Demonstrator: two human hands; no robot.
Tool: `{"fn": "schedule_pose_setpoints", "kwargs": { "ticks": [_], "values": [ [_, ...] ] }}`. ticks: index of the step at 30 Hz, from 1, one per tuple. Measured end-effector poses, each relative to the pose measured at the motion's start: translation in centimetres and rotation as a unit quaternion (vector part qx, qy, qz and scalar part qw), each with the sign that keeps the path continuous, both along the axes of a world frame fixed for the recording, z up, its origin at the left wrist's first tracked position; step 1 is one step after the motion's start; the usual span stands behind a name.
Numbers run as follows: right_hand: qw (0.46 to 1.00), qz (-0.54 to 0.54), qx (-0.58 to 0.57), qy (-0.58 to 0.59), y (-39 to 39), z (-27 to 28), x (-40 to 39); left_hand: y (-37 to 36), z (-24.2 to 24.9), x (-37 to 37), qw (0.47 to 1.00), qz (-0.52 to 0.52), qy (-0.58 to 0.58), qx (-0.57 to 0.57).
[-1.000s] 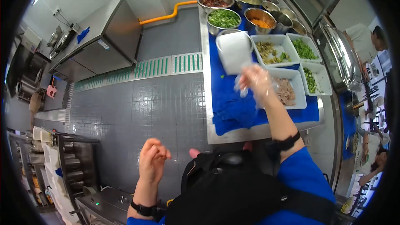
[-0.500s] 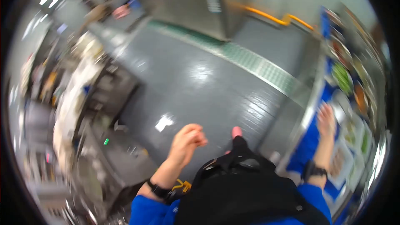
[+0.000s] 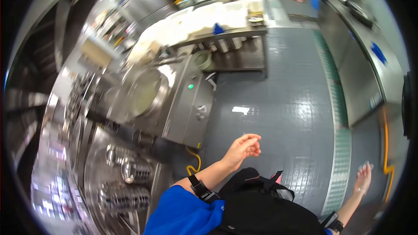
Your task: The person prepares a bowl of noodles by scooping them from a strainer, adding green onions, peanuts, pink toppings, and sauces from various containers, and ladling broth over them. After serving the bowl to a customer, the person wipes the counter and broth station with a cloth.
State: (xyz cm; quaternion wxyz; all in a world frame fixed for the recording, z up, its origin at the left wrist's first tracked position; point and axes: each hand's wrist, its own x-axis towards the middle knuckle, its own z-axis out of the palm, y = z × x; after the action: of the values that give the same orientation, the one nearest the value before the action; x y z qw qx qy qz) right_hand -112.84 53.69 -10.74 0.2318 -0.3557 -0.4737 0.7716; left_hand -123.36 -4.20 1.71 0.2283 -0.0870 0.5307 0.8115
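My left hand [image 3: 243,150] hangs over the grey floor in front of my black apron [image 3: 265,209]. Its fingers are loosely curled together, and I see nothing in them. Out at the right, my right hand [image 3: 364,178] is held low near the wall, fingers stretched and a little apart. Whitish, shiny patches show on its fingertips and palm; what they are I cannot make out. Neither hand touches anything. Nearest to my left hand is a steel cooking unit [image 3: 189,104] with a large round pan [image 3: 146,91] and a green light.
Shiny metal containers [image 3: 126,196] stand on a steel surface at the lower left. A yellow hose [image 3: 193,165] lies beside the cooker. Farther off is a table with white tubs [image 3: 235,13]. A steel counter [image 3: 357,61] and a green drain grate [image 3: 333,82] run along the right.
My view has swung left, bringing the cooker and metal containers closer. My right hand is away from the counter with food trays, which has left view. The left hand stays loosely curled.
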Motion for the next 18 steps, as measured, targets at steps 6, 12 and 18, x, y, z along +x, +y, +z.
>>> {"fn": "schedule_pose_setpoints", "kwargs": {
  "ticks": [6,12,18],
  "values": [
    [0.931,0.364,-0.002,0.033,-23.2,5.1,-27.2,-9.7,-0.1,1.1,0.965,0.262,0.027,-0.017],
    [0.794,0.607,0.024,-0.026,-49.5,8.4,-35.5,-22.0,0.6,5.0,0.860,0.498,0.085,-0.066],
    [0.666,0.742,0.066,-0.041,-65.9,9.0,-39.6,-29.7,2.2,14.1,0.614,0.734,0.084,-0.277]
  ]
}}
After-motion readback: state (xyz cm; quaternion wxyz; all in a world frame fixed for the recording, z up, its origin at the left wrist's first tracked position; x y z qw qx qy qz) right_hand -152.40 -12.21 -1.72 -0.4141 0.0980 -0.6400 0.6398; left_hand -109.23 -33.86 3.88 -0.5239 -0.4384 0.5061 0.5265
